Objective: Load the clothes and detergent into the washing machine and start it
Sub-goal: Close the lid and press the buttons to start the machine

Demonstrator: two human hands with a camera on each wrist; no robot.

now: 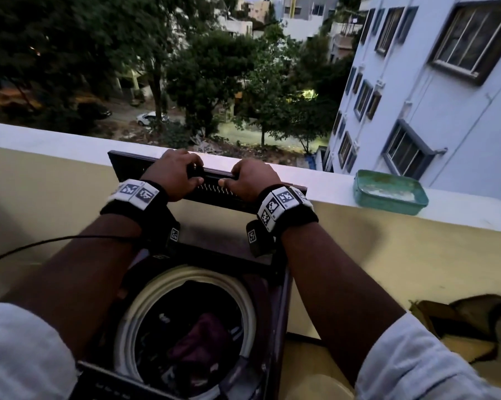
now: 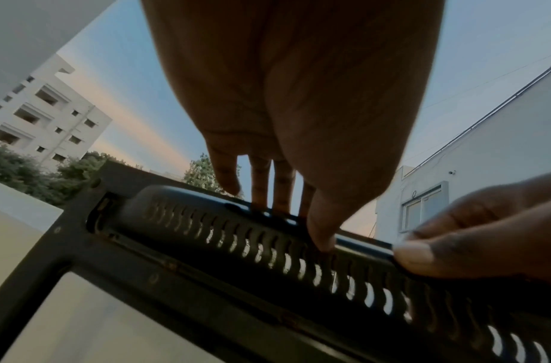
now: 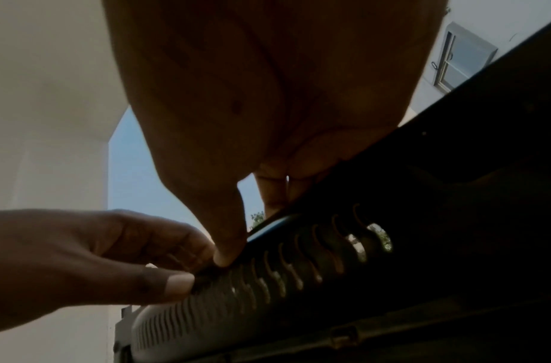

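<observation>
A top-loading washing machine (image 1: 281, 298) stands below me against the parapet, its dark lid (image 1: 122, 166) raised upright. Both hands grip the lid's top edge along its slotted handle strip (image 1: 214, 192). My left hand (image 1: 174, 176) curls fingers over the edge with the thumb on the near face; the left wrist view shows the same left hand (image 2: 299, 208) on the slotted strip (image 2: 268, 245). My right hand (image 1: 250, 180) grips the edge beside it, with the right hand (image 3: 237, 233) pinching the strip (image 3: 299, 270) in the right wrist view. Dark and maroon clothes (image 1: 197, 336) lie in the drum.
A white-topped parapet wall (image 1: 56, 140) runs behind the machine, with a drop to the street beyond. A green tub (image 1: 390, 192) sits on the parapet at the right. Brown cloth (image 1: 468, 321) lies low at the right. A black cable (image 1: 41, 245) hangs at the left.
</observation>
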